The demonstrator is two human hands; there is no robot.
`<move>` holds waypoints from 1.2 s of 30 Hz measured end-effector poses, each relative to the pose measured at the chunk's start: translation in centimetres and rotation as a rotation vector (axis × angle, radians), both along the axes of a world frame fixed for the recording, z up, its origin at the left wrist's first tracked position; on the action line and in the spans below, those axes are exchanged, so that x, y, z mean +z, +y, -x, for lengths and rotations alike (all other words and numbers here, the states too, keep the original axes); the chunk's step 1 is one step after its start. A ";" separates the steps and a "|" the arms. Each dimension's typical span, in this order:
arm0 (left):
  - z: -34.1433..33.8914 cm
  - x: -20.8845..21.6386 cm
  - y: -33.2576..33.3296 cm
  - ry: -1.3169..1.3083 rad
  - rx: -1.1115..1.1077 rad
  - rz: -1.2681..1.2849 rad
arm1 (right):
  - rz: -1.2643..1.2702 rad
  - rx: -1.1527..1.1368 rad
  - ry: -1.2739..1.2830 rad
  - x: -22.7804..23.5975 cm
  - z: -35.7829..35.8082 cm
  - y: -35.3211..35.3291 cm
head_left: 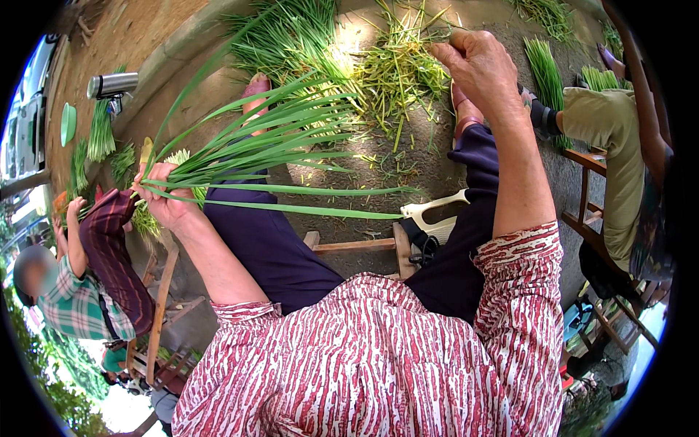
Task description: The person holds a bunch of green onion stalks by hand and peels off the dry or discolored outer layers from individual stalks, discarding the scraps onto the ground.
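Observation:
My left hand is closed around the base of a loose bunch of garlic chives. Their long flat green leaves fan out to the right over my lap, and one blade curves up and away. Out beyond my right knee, my right hand is held with thumb and fingers pinched together. Whatever is between those fingertips is too small to make out. Just left of it lies a heap of yellowish-green trimmings on the ground. A large pile of green chives spreads beside that heap, near my left foot.
A white-handled object rests by my right thigh, next to a wooden stool bar. A steel flask is at far left. People sit on both sides: one in a plaid shirt, another in khaki trousers near a chive bundle.

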State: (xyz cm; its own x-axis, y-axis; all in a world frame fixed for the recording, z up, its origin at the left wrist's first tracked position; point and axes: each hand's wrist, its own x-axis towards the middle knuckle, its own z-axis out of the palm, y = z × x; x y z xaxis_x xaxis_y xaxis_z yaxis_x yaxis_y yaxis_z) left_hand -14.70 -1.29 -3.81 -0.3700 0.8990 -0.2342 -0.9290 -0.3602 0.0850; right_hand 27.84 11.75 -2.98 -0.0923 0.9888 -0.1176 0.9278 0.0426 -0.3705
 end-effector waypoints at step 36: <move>2.4 -1.4 0.3 -0.126 0.007 0.034 | 1.056 0.135 1.207 0.8 1.9 -4.0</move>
State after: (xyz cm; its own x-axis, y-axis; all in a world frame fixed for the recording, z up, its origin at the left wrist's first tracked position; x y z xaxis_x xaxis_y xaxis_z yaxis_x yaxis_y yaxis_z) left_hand -17.14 -0.99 -5.17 -0.3417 0.8874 -0.3095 -0.9307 -0.3653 -0.0196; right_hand 25.95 7.72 -2.15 -0.7074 0.4943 -0.5052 0.0971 -0.6401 -0.7622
